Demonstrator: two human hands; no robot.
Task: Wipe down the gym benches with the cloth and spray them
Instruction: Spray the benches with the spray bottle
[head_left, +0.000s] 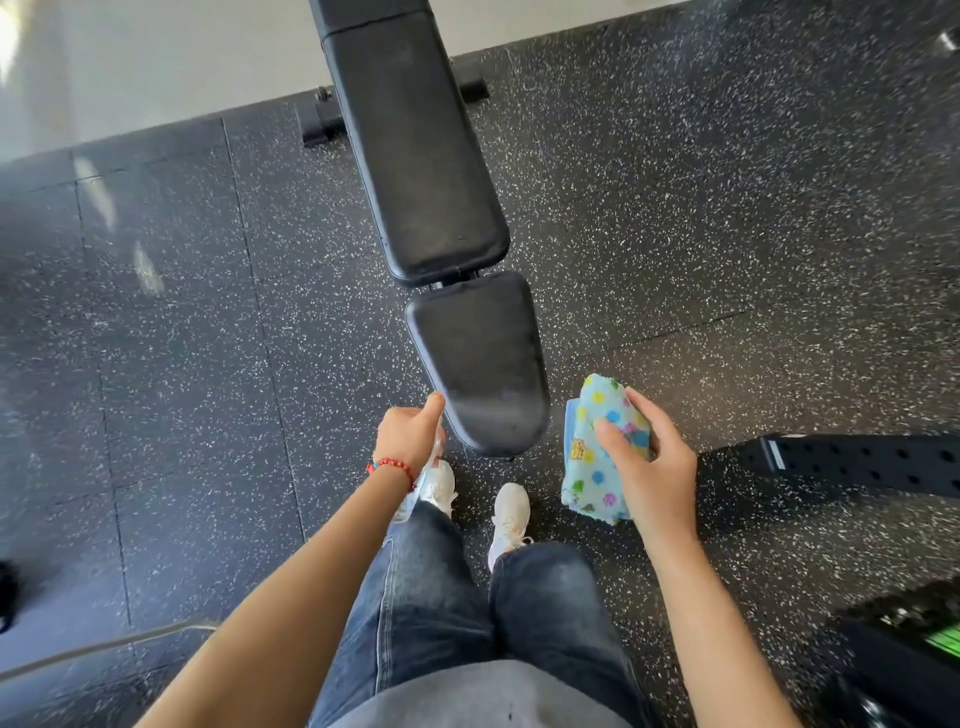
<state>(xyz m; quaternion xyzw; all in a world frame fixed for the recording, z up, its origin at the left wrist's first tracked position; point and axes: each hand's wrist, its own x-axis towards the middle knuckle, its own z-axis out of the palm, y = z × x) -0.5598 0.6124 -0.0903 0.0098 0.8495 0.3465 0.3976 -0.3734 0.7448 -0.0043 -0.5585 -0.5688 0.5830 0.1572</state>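
Standing at the near end of a black gym bench (423, 171), looking straight down. Bench seat pad (483, 364) just ahead of and between the two hands, longer back pad beyond it running away toward the pale floor strip (156, 62) at top.

Left hand (408, 434) curled round a clear spray bottle (426, 475), thumb stretched forward and up, tip just beside the near-left corner of the seat pad. Bottle mostly hidden under the hand and wrist, hanging down over the left shoe; probably a spray bottle, too blurred and covered to be sure of the nozzle. Red bead bracelet (390, 466) on the left wrist.

Right hand (647, 462) gripping a folded light-blue cloth (602, 447) with coloured dots, thumb across the front, fingers wrapped over the top edge. Cloth held in the air just right of the seat pad's near end, not touching it, lower part hanging below the hand.

Below the hands: white shoes (511, 514), dark blue jeans (436, 582), grey shirt hem at bottom edge. Speckled black rubber floor (675, 208) all around. Right of the right hand, a black perforated steel bar (857, 465) lying near the floor; further right and lower, dark equipment with a green patch (943, 639). Grey cable (104, 644) on the floor left of the left arm.
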